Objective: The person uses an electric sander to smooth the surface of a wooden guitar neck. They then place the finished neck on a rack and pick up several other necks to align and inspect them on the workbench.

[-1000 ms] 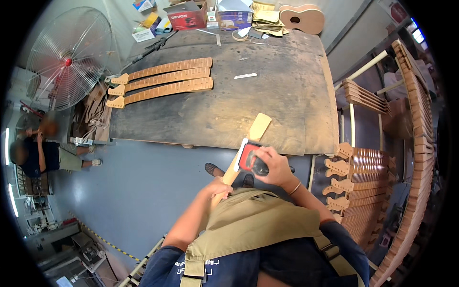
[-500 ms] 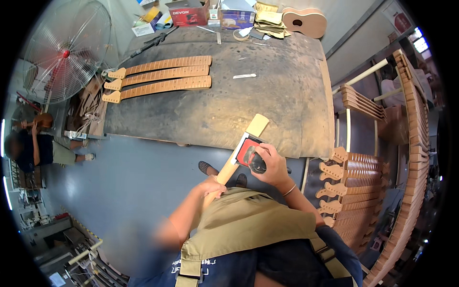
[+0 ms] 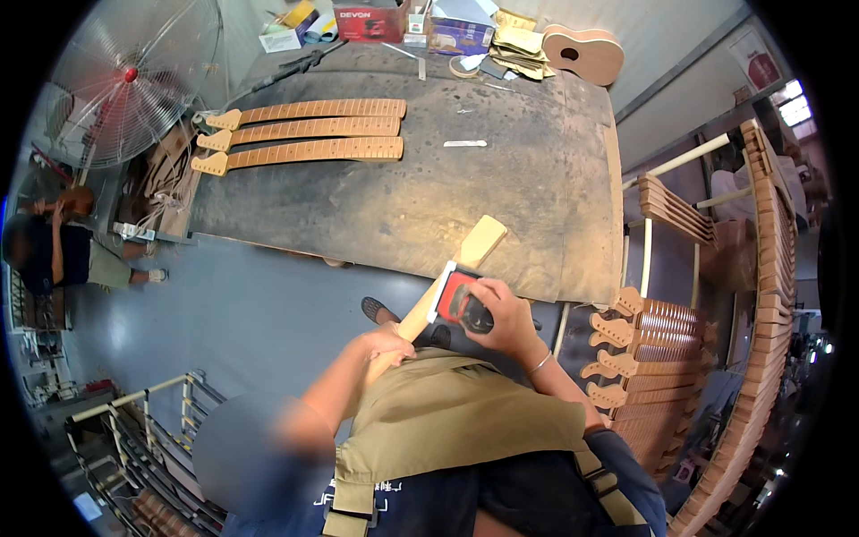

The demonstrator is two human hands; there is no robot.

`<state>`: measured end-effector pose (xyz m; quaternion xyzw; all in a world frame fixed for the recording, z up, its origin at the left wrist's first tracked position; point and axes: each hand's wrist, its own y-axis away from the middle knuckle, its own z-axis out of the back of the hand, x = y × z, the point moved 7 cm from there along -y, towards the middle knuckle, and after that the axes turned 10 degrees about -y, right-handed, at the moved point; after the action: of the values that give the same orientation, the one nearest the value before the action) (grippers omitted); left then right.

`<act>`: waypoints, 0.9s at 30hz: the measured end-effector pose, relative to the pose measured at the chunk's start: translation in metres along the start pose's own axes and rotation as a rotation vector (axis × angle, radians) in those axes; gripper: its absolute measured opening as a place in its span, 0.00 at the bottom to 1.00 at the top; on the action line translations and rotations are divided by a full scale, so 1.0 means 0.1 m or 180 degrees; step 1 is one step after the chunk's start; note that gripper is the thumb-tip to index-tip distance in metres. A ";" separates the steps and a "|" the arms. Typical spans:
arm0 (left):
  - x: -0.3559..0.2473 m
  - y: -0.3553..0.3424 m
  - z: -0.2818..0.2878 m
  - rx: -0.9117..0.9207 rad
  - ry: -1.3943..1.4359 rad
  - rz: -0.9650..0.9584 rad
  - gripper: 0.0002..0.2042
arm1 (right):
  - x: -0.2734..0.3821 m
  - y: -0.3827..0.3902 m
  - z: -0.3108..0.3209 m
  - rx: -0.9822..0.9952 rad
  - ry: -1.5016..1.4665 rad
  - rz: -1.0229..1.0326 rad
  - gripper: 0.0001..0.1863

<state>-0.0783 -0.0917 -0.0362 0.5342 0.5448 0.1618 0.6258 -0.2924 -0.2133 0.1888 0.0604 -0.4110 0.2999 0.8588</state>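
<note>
A pale wooden guitar neck (image 3: 484, 242) slants from my lap up to the workbench, its wide end lying over the bench's near edge. Around its lower part, close to my apron, my left hand (image 3: 388, 345) is wrapped. My right hand (image 3: 504, 316) grips a red and black power sander (image 3: 456, 300) from its right side. The sander's white-edged pad lies against the neck's upward-facing side, partway along its length. The pad's underside is hidden.
Three fretted guitar necks (image 3: 313, 131) lie side by side on the dark workbench (image 3: 358, 206). Boxes (image 3: 371, 20) and a guitar body (image 3: 583, 55) line its back. A large fan (image 3: 131, 75) stands left. Racked necks (image 3: 673, 327) are at right. Another person (image 3: 67, 255) works far left.
The sander in my right hand has slid a little down the neck toward my left hand. My left hand keeps its hold, and the view has shifted slightly.
</note>
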 end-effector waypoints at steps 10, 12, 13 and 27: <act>0.08 -0.12 -0.05 0.0696 0.0290 -0.0119 0.10 | -0.04 -0.02 0.01 -0.0361 0.0138 0.0021 0.35; 0.10 -0.14 -0.07 0.0765 0.0408 -0.0177 0.09 | -0.08 -0.03 0.00 -0.0683 0.0093 0.0031 0.36; 0.13 -0.15 -0.08 0.0752 0.0407 -0.0176 0.09 | -0.04 0.01 -0.08 -0.0569 -0.0033 0.0055 0.37; -0.24 0.22 0.01 -0.0044 -0.0149 -0.0115 0.10 | 0.07 0.13 -0.31 -0.0543 -0.0171 -0.0232 0.37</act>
<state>-0.0775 -0.1029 -0.0054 0.5236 0.5384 0.1417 0.6449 -0.2758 -0.1882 0.1722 0.0099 -0.4554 0.2306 0.8598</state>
